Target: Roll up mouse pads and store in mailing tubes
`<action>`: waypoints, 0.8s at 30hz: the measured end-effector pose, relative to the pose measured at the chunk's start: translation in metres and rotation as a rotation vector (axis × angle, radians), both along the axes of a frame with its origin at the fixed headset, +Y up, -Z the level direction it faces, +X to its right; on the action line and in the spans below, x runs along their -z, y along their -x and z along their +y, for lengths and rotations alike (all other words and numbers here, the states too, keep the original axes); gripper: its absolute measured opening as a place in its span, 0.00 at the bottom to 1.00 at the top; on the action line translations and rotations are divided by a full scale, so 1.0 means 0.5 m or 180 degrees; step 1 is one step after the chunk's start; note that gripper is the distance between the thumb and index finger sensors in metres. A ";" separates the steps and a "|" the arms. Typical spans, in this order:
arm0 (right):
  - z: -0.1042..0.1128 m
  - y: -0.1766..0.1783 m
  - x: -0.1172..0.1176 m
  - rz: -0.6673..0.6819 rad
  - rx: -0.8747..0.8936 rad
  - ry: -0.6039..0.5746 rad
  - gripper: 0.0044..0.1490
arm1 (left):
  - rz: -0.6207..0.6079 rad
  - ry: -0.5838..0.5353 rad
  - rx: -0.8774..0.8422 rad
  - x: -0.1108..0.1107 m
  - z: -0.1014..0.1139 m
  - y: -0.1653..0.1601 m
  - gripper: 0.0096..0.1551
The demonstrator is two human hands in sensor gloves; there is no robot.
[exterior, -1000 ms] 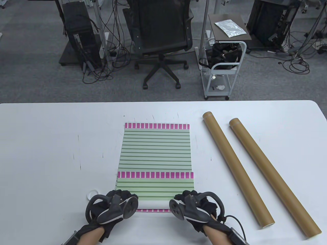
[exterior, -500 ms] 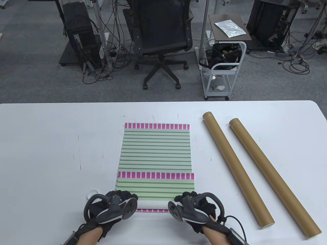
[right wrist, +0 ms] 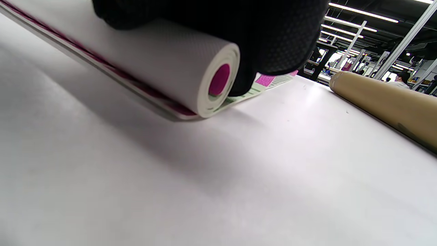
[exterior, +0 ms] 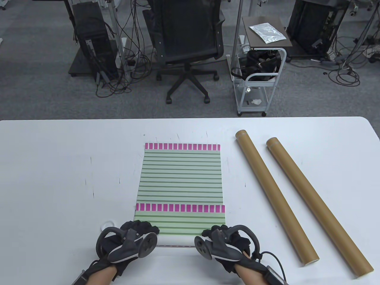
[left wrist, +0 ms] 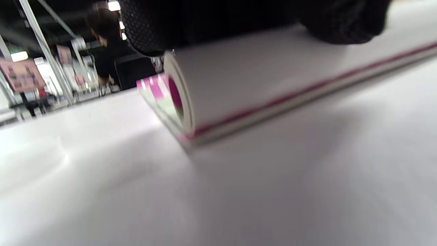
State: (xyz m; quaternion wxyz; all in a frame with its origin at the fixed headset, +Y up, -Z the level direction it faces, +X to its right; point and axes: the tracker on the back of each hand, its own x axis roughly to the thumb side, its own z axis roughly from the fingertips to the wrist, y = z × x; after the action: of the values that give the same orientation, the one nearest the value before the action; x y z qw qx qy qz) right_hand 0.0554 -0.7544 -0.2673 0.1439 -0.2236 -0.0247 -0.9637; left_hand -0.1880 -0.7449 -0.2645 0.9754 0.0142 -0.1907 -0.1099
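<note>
White laminate, the table (exterior: 59, 178) carries it all. Two brown mailing tubes (exterior: 274, 196) lie side by side, slantwise, beyond and to the outside of the right hand (exterior: 224, 245). Green-striped mouse pads (exterior: 181, 175) with pink edging stretch flat away from both hands. Their near end is curled into a white roll (exterior: 175, 239); the left hand (exterior: 127, 245) and the right hand each press down, fingers curled over one end of it.
</note>
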 end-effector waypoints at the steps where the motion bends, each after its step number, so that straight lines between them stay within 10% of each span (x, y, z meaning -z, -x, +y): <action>1: 0.000 0.001 -0.001 -0.0004 -0.0013 0.0003 0.32 | 0.0022 0.0007 -0.0018 0.000 0.002 -0.002 0.32; 16: 0.006 0.007 -0.010 -0.0009 -0.0249 -0.0315 0.34 | 0.0262 0.0584 -0.0108 0.028 -0.020 0.001 0.27; 24: 0.009 0.006 -0.020 0.0034 -0.0248 -0.0367 0.34 | 0.0014 0.0312 0.0050 0.002 -0.013 0.002 0.30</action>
State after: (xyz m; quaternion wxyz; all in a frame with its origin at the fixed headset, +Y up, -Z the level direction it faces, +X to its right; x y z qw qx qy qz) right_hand 0.0525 -0.7500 -0.2573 0.1941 -0.2189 0.0230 -0.9560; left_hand -0.1891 -0.7515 -0.2655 0.9744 -0.0353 -0.1938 -0.1081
